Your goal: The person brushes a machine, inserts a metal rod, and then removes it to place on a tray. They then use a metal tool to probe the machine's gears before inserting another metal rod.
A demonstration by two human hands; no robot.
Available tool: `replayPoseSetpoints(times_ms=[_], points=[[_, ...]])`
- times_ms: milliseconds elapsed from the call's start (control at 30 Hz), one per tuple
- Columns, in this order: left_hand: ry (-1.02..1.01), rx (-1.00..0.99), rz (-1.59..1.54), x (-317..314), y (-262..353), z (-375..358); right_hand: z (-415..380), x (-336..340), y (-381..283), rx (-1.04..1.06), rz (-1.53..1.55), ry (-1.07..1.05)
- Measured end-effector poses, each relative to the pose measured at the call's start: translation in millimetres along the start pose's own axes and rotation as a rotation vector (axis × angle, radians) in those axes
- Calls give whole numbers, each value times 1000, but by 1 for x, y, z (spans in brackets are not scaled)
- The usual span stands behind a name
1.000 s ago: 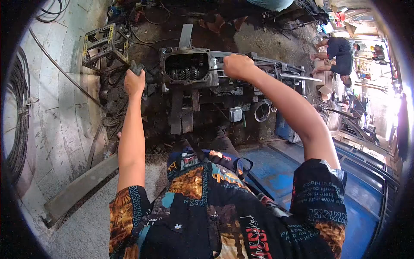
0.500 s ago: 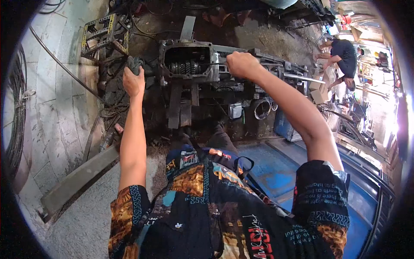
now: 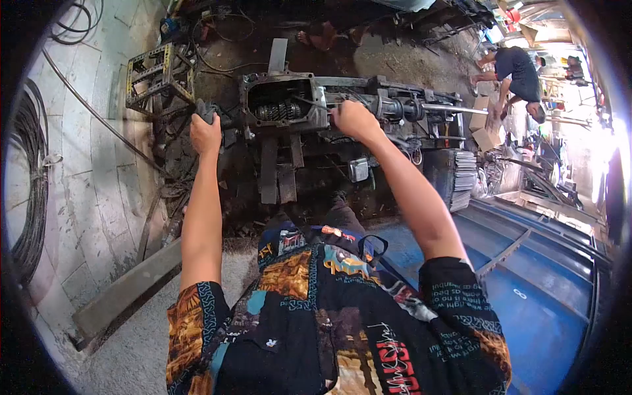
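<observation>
A metal gearbox housing (image 3: 249, 99) lies in front of me with its top opening upward, toothed gears (image 3: 280, 110) showing inside. My right hand (image 3: 355, 122) is closed round a thin dark rod (image 3: 317, 104), whose far end reaches over the gears into the opening. To the left of the housing, my left hand (image 3: 206, 135) grips a dark grey part (image 3: 205, 109) at the end of the assembly. The exact kind of that part is hard to make out. A long shaft assembly (image 3: 395, 107) extends to the right from the housing.
A perforated metal stand (image 3: 155, 78) is at the upper left. Flat metal bars (image 3: 268, 172) stick out below the housing. A blue metal panel (image 3: 526, 296) lies at right. Another person (image 3: 517, 72) crouches at the upper right. A coiled cable (image 3: 29, 197) hangs at far left.
My right hand has moved left, towards the housing, and the rod now slants farther into the opening. The left hand keeps its grip. The view has shifted slightly.
</observation>
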State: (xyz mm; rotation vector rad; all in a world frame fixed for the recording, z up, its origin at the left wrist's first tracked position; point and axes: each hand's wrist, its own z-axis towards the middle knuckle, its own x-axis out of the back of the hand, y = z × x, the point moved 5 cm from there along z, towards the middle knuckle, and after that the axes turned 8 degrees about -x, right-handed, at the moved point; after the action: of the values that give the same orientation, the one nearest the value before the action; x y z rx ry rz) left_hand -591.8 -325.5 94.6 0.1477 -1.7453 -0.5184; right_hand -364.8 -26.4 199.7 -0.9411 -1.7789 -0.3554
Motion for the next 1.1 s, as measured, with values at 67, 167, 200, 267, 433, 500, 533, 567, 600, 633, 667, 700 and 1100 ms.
replayPoseSetpoints(times_ms=[67,167,200,267,433,500,533,567,600,633,667,700,1100], points=[[16,-42,7,-1,-2,3,-21,13,19,-63,247,34],[186,-98,32,-3,-4,1,-59,3,73,-143,389,78],[148,-94,36,-3,-5,2,-74,-6,96,-189,359,119],[100,-87,52,-3,-7,4,-107,-7,119,-297,301,218],[290,-159,5,9,-8,-35,-126,-29,162,-474,210,173],[440,-190,-28,16,-8,-63,-125,-25,161,-489,205,179],[461,-166,-97,16,-5,-84,-123,-22,158,-481,197,181],[480,-142,-166,17,-3,-103,-122,-19,156,-472,188,181],[496,-170,-120,3,-6,-117,-119,-16,154,-462,176,189],[513,-196,-74,-3,0,-132,-116,-14,154,-464,181,188],[359,-164,-211,-15,0,-143,-113,-12,153,-453,187,164],[354,-229,-183,-30,0,-154,-109,-9,153,-442,192,142],[-19,-275,71,-171,-15,-174,-77,6,130,-311,-123,99]])
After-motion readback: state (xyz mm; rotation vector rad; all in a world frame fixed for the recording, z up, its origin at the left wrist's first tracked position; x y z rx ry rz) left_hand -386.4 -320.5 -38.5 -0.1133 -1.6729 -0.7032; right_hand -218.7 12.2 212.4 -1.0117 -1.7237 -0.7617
